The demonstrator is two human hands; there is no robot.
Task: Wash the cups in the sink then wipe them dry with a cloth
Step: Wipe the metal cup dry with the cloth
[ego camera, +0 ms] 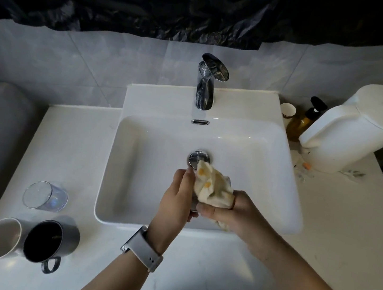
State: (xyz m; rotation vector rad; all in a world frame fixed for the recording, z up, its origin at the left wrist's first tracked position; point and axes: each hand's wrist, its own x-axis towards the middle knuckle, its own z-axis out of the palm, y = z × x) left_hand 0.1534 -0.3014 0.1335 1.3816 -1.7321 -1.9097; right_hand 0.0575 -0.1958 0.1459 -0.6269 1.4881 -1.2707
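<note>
Cream cloth [212, 187] sat bunched over the sink [133, 161], my right hand [232, 213] gripping it with curled fingers while my left hand [181, 195] curled round a mostly hidden cup. Three cups stood on the tabletop [74, 142] left of the basin: clear glass [45, 195], white cup [1, 238], dark mug [51, 243].

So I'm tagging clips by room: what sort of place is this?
Most likely a bathroom vanity: a white countertop basin with a chrome tap, tiled wall behind, and a pump bottle beside it.

hands [204, 201] | grip cloth [212, 187], perhaps round cup | over sink [133, 161]
</note>
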